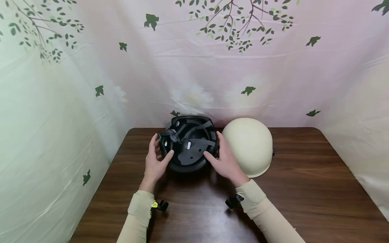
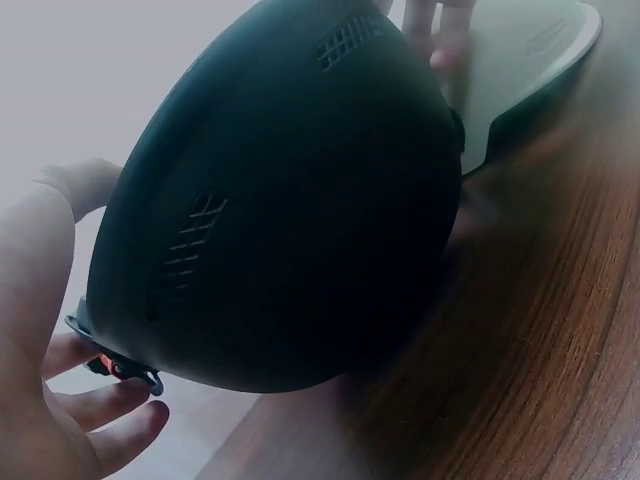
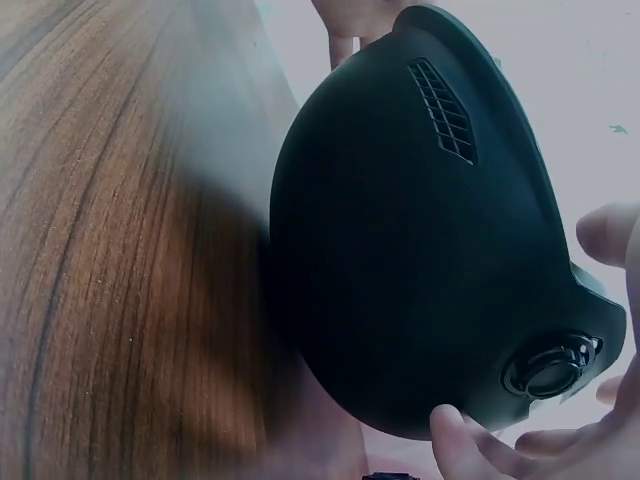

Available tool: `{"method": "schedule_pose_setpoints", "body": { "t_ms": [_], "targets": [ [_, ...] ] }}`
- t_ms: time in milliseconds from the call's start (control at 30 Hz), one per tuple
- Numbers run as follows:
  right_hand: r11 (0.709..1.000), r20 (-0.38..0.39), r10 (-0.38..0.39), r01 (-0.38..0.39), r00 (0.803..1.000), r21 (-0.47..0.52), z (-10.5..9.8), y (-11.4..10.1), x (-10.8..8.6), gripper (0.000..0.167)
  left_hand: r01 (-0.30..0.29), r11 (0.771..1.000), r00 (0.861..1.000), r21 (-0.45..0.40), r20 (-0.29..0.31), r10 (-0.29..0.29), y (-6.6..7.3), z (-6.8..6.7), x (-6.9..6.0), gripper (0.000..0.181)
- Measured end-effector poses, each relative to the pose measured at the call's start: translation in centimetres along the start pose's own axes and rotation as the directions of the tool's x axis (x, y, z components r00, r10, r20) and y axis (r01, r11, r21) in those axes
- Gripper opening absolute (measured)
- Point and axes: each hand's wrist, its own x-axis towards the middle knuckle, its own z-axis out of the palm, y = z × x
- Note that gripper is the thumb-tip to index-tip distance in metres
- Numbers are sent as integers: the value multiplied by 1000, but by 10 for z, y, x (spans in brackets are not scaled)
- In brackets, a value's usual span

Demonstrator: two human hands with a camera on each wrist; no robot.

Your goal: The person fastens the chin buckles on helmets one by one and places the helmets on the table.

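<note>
Between both hands a black helmet (image 1: 194,162) is tipped so its padded, strapped inside faces the head camera. The left hand (image 1: 156,163) grips its left side, thumb over the rim; in the left wrist view that hand (image 2: 60,330) has fingers at a small buckle with a red part (image 2: 112,366). On the other side the right hand (image 1: 226,162) holds the rim with its thumb inside. The right wrist view shows fingertips (image 3: 448,420) on the smooth outer shell (image 3: 390,250), near a round dial (image 3: 550,373).
A cream helmet (image 1: 249,145) rests dome up on the brown wooden table (image 1: 304,189), just right of the right hand. Behind the table hangs a pale cloth (image 1: 194,77) with leaf prints. A small black camera is strapped to each wrist.
</note>
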Motion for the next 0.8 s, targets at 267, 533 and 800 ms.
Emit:
{"method": "schedule_pose_setpoints", "body": {
  "t_ms": [267, 533, 800],
  "targets": [
    [1000, 12, 7, -7, 1000, -20, 6, 6, -2, 97, -5, 1000, 1000, -4, 2, 5, 1, -1, -2, 91],
    [999, 36, 32, -31, 999, -20, 6, 8, -1, 96, -15, 1000, 1000, -16, -7, 15, 2, -1, -4, 90],
    [999, 40, 22, -21, 999, -31, 3, 4, 0, 96, -36, 999, 999, -31, -15, 35, 4, 0, -5, 88]
  ]
}}
